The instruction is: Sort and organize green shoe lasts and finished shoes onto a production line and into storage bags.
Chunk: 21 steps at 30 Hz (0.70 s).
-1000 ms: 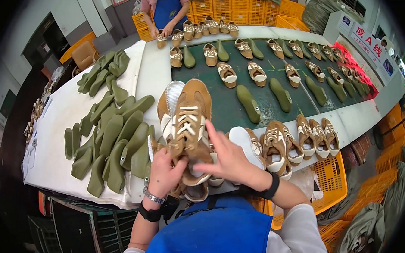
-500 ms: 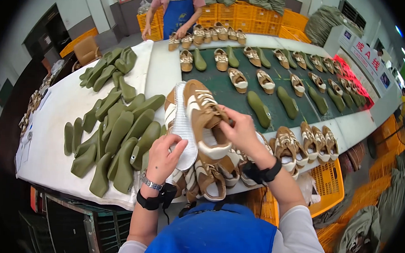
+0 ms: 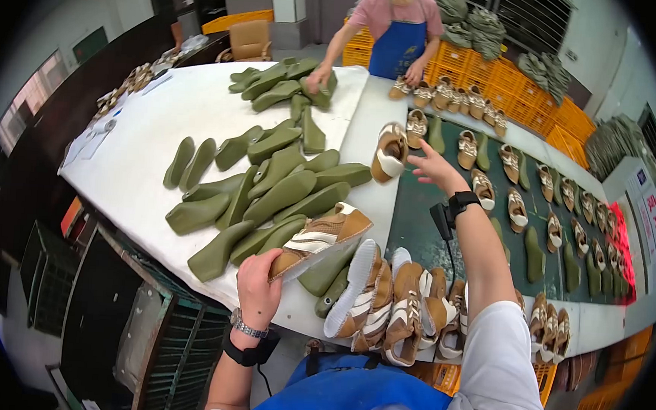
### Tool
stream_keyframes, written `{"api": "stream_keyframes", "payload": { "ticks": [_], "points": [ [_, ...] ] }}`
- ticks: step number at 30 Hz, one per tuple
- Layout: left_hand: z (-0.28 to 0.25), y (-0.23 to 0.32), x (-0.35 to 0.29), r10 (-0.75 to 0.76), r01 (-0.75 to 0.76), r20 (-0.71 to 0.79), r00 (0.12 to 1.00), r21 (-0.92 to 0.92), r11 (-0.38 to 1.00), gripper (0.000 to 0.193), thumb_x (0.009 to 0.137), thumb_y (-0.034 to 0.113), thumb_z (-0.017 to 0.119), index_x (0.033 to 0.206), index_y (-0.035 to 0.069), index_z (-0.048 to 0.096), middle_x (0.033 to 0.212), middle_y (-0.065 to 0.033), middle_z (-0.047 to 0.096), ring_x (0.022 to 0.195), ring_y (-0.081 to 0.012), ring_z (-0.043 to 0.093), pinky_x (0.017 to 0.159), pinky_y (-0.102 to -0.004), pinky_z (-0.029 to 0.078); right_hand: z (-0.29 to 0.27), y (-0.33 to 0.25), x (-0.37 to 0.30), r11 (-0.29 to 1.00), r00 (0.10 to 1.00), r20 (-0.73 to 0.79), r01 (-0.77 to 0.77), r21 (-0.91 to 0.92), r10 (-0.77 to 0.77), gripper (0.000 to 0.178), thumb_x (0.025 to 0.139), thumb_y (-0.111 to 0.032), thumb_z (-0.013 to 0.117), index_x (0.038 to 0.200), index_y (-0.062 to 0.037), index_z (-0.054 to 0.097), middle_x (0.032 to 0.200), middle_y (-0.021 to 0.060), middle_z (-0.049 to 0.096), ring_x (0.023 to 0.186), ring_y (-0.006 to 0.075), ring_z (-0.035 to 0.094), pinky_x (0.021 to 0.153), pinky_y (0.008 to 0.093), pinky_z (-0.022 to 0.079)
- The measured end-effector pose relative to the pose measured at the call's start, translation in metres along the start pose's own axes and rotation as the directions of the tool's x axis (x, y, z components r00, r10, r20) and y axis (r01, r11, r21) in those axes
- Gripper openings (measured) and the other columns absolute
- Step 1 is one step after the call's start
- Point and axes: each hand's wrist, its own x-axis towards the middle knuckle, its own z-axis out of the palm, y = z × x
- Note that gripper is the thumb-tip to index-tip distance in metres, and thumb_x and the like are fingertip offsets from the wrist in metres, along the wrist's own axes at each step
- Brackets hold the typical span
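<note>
My left hand (image 3: 258, 285) grips a brown sneaker with white stripes (image 3: 320, 240) by one end, sole tilted down, above the green shoe lasts (image 3: 283, 195). My right hand (image 3: 437, 170) reaches out with fingers spread and nothing in them. Just left of its fingertips a second brown-and-white sneaker (image 3: 390, 155) is at the white strip beside the green mat, apart from the hand; whether it rests there I cannot tell. Close to my body several more sneakers (image 3: 404, 307) are piled, one on its side showing a white sole.
Rows of sneakers and lasts cover the green mat (image 3: 447, 227) at the right. A white cloth (image 3: 128, 163) spreads under the lasts. Across the table a person in a blue apron (image 3: 401, 48) touches lasts and a sneaker. Orange crates (image 3: 493, 80) stand behind; a dark rack (image 3: 184, 354) is below left.
The view has swung left. My hands, both on sneakers before, have parted: the right has let go of one, while the left holds a sneaker over the lasts. The other person's hand reached the lasts.
</note>
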Motion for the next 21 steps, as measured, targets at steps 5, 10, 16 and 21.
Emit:
{"api": "stream_keyframes", "payload": {
  "ticks": [5,10,16,21],
  "points": [
    [-0.007,-0.011,0.008,0.135,-0.135,-0.025,0.99,0.021,0.991,0.039,0.061,-0.005,0.056,0.098,0.007,0.055,0.092,-0.009,0.06,0.088,-0.0281,0.055,0.089,-0.0439,0.036,0.061,-0.033,-0.045,0.925,0.7,0.62,0.359,0.122,-0.353,0.046,0.085,-0.025,0.054,0.128,-0.0098,0.043,0.124,0.0062,0.045,0.102,0.0123,0.046,0.085,0.0282,0.04],
    [0.001,-0.001,0.026,0.212,-0.205,0.057,0.976,-0.109,0.973,0.036,0.063,-0.006,0.057,0.097,0.007,0.056,0.093,-0.0075,0.06,0.091,-0.0272,0.055,0.092,-0.0442,0.034,0.042,-0.017,-0.126,0.809,0.474,0.728,0.558,0.188,-0.496,0.03,0.079,-0.023,0.064,0.1,-0.0041,0.055,0.112,0.0052,0.052,0.099,0.0115,0.046,0.086,0.0258,0.037],
    [0.057,0.023,0.034,0.183,-0.137,0.118,0.976,-0.319,0.938,0.046,0.066,-0.001,0.061,0.11,0.004,0.049,0.111,-0.0145,0.052,0.108,-0.0323,0.046,0.095,-0.0391,0.034,-0.01,-0.002,-0.218,0.883,0.699,0.603,0.468,0.021,-0.385,0.03,0.076,-0.019,0.066,0.098,-0.0022,0.055,0.084,0.003,0.056,0.078,0.0102,0.051,0.067,0.0256,0.042],
    [0.114,-0.043,0.024,0.161,-0.137,0.506,0.848,-0.083,0.987,0.062,0.068,0.009,0.067,0.123,0.003,0.039,0.121,-0.0199,0.044,0.111,-0.036,0.043,0.092,-0.0401,0.037,-0.056,0.058,-0.235,0.887,0.958,0.017,0.257,0.383,-0.285,0.022,0.08,-0.015,0.061,0.098,-0.0042,0.055,0.086,-0.0027,0.057,0.076,0.0038,0.052,0.066,0.0196,0.043]
  ]
}}
